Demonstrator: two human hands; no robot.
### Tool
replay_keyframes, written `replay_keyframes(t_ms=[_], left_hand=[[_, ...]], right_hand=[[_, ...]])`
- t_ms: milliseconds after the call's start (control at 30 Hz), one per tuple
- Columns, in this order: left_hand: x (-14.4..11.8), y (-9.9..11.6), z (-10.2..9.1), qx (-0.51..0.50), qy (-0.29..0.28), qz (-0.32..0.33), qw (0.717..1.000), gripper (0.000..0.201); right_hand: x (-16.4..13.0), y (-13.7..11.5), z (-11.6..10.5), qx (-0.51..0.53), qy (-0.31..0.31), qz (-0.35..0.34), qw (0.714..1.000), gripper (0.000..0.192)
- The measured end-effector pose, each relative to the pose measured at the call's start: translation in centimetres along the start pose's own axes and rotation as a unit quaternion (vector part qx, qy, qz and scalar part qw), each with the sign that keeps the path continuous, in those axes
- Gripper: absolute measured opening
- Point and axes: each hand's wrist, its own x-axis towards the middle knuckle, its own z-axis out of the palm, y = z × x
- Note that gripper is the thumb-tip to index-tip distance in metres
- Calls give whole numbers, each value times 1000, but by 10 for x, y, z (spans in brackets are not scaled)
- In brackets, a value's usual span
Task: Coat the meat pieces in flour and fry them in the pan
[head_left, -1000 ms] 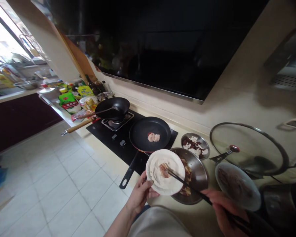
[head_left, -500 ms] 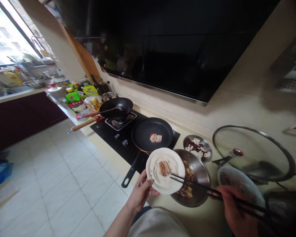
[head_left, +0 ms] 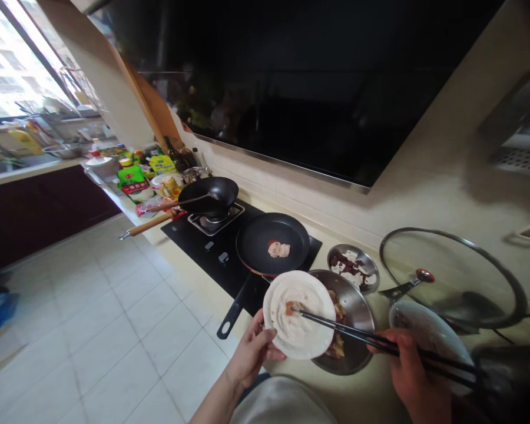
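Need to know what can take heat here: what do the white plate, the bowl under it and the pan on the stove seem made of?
White plate: probably glazed ceramic, though its floury coating hides any gloss. Bowl: stainless steel by its look, a bright mirror-like rim. Pan: dark matte, probably nonstick-coated metal, with a black handle that looks plastic.

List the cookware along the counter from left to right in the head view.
Black wok → black frying pan → white plate held in the left hand → small steel dish → glass lid.
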Motion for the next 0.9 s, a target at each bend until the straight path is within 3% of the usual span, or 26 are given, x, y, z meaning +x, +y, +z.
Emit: replay_keyframes(t_ms=[100,233,400,567,900], left_hand=[[-3,0,1,-6,-4,-1,1000,51],[-6,-2,2,-19,-12,-13,1000,53],[-7,-4,1,-25,-6,-25,999,59],[-9,-5,3,-27,-7,-23,999,55],[-7,-6,-1,-35,-10,-23,999,54]], right_hand=[[9,2,10,49,-3,68,996,29],[21,-5,20,72,-11,107,992,28],[22,-12,15,65,1,69,996,33],[8,1,24,86,-55,90,991,28],[8,21,19,94,-12,94,991,30]])
